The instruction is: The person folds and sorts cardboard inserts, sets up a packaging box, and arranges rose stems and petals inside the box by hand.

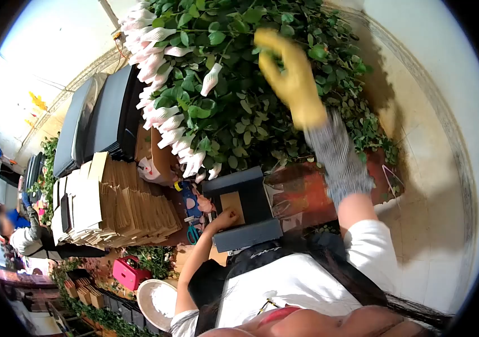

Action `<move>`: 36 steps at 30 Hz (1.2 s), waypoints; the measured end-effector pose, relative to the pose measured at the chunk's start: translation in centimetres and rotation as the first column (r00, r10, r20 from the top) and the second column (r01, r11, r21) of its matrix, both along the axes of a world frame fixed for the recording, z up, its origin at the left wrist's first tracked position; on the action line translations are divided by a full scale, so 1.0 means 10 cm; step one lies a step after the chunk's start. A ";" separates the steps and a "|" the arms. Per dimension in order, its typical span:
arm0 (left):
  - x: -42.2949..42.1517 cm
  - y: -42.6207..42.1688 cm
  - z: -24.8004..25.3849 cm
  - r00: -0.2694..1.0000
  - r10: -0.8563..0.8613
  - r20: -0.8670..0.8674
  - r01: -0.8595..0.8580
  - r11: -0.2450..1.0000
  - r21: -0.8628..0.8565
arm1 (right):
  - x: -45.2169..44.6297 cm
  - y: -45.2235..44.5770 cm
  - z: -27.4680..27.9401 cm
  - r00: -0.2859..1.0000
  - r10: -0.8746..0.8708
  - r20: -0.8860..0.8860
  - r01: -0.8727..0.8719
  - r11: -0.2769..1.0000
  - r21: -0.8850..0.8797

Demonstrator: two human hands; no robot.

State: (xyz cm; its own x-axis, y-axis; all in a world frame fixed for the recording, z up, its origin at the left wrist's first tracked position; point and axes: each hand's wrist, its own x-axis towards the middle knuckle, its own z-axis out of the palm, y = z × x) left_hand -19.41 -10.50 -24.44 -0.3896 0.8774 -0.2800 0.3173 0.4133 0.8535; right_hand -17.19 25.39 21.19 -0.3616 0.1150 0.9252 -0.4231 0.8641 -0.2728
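My right hand (291, 76), in a yellow glove with a grey knitted cuff, reaches over a large heap of leafy rose stems (239, 112). Its thumb stands apart from the fingers, and no stem shows clearly in its grasp. White mesh sleeves (155, 67) cover the flower heads along the heap's left side; one sleeved rose (211, 80) lies out among the leaves. Bare and curled, my left hand (226, 218) rests at a brown cardboard piece (231, 201) inside a dark box or tray (248, 235). What its fingers hold, if anything, is hidden.
A tall stack of cardboard sheets (132, 210) stands left, with dark panels (104, 118) behind it. Teal scissors (193, 234) lie near my left forearm. A pink basket (130, 273) and a white bowl (158, 303) are lower left. Another person (26, 238) works far left.
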 end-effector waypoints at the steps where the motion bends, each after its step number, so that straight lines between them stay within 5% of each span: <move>1: 0.02 0.01 0.03 1.000 -0.005 0.003 0.005 1.000 -0.004 | -0.28 0.31 0.16 0.996 -0.032 -0.078 0.038 0.996 0.082; 3: 0.06 0.03 0.18 1.000 0.016 -0.011 -0.017 0.999 -0.034 | -0.84 0.72 0.06 0.901 -0.404 -0.158 0.432 0.864 0.257; 5: 0.11 0.08 0.39 1.000 0.016 0.002 -0.016 0.990 -0.138 | -1.25 0.95 0.01 0.600 -0.698 0.391 0.477 0.704 0.526; 7: 0.12 -0.01 0.07 0.973 0.068 -0.220 -0.050 0.995 0.085 | -0.98 0.92 0.22 0.740 -0.661 0.123 0.579 0.720 0.382; 9: 0.13 0.02 0.12 0.994 0.075 -0.084 -0.072 0.997 0.038 | -0.55 0.60 0.62 0.555 -0.618 -0.556 0.799 0.582 0.151; 11: 0.08 0.04 -0.14 0.990 0.026 -0.140 -0.017 0.998 0.066 | -0.38 1.07 0.53 0.742 -0.555 -0.377 0.665 0.683 0.303; 12: 0.11 0.03 -0.15 0.991 0.019 -0.130 -0.010 0.997 0.071 | -0.19 0.95 0.51 0.852 -0.503 -0.144 0.521 0.840 0.150; 14: 0.05 0.05 -0.01 0.992 -0.012 -0.123 0.017 0.999 0.046 | 0.30 0.83 0.40 0.864 -0.489 0.120 0.475 0.871 0.128; 15: 0.03 0.09 0.09 0.992 -0.015 -0.123 0.023 0.998 0.060 | 0.49 0.87 0.27 0.791 -0.593 0.147 0.531 0.786 0.316; 16: 0.02 0.10 0.22 0.993 0.001 -0.117 -0.010 0.997 -0.081 | 0.80 0.64 -0.06 0.794 -0.500 0.345 0.475 0.865 0.162; 17: -0.02 0.10 0.28 0.993 0.009 -0.116 -0.036 0.973 -0.227 | 1.01 0.46 -0.35 0.733 -0.437 0.522 0.312 0.897 0.313; 18: -0.18 0.07 -0.14 0.996 -0.017 0.093 0.040 0.965 -0.258 | 1.22 0.29 -0.63 0.619 -0.358 0.699 0.079 0.914 0.399; 19: -0.23 0.01 -0.14 0.995 -0.042 0.094 0.064 0.966 -0.252 | 1.43 0.12 -0.92 0.467 -0.283 0.838 -0.150 0.908 0.390; 20: -0.29 0.03 -0.06 0.944 0.060 0.326 0.019 0.972 -0.234 | 1.48 -0.25 -1.18 0.220 0.009 0.976 -0.076 0.997 0.008; 21: -0.34 0.07 0.03 0.827 0.153 0.540 -0.033 0.974 -0.224 | 1.42 -0.76 -1.02 -0.203 0.187 0.961 0.275 0.953 -0.128; 22: -0.37 0.10 0.18 0.652 0.231 0.722 -0.086 0.969 -0.231 | 1.68 -0.32 -2.41 0.270 -0.076 0.960 -0.391 0.902 0.182; 24: -0.35 0.02 0.33 0.737 0.011 0.676 0.004 1.000 -0.020 | 1.90 -0.54 -3.20 0.242 -0.096 0.965 -0.252 0.955 0.158; 25: -0.27 -0.03 0.50 0.838 -0.112 0.534 0.122 0.992 0.015 | 1.93 -0.51 -3.99 0.031 -0.417 0.908 -0.145 0.897 0.417; 26: -0.20 -0.07 0.69 0.902 -0.228 0.366 0.232 0.972 0.034 | 1.96 -0.66 -3.75 0.189 -0.284 0.940 -0.258 0.909 0.327; 27: -0.12 -0.03 0.93 0.908 -0.194 0.371 0.240 0.968 -0.080 | 2.03 -0.71 -3.72 0.350 -0.345 0.871 -0.236 0.867 0.439; 29: -0.06 -0.03 0.37 0.953 -0.294 -0.069 0.296 0.955 0.016 | 1.82 -0.48 -3.91 -0.090 -0.310 0.946 -0.275 0.921 0.276; 30: -0.01 -0.03 0.55 0.977 -0.214 0.003 0.214 0.977 -0.012 | 1.82 -0.26 -3.78 0.054 0.161 0.985 -0.202 0.968 -0.147; 31: 0.02 -0.04 0.48 0.978 -0.208 0.003 0.208 0.978 -0.019 | 1.60 -0.10 -3.30 -0.262 0.147 0.954 -0.220 0.953 -0.207; 32: 0.05 -0.05 0.31 0.996 -0.088 0.020 0.088 0.996 0.019 | 1.35 0.09 -2.92 -0.256 0.048 0.966 -0.295 0.947 -0.125; 33: 0.03 -0.04 0.22 0.999 0.038 0.036 -0.040 0.997 0.062 | 0.99 -0.11 -1.66 -0.253 0.172 0.952 -0.190 0.956 -0.224; 34: 0.07 -0.04 0.23 0.989 0.109 0.103 -0.112 0.993 0.027 | 0.77 0.15 -1.56 0.201 0.061 0.978 -0.316 0.949 0.006; 35: 0.12 -0.05 0.34 0.987 0.120 0.104 -0.123 0.992 0.023 | 0.51 0.21 -1.11 0.481 0.024 0.876 -0.257 0.960 0.114; 36: 0.16 -0.04 0.56 0.992 0.105 0.073 -0.104 0.994 -0.017 | 0.31 0.07 -0.56 0.687 0.113 0.718 -0.080 0.994 -0.079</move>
State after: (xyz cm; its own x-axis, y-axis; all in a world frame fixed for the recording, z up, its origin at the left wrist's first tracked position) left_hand -17.78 -10.91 -18.88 -0.4566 0.8291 -0.3225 0.2088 0.4522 0.8671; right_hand -14.10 26.13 15.55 -0.9258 0.0704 0.3714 -0.1632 0.8119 -0.5606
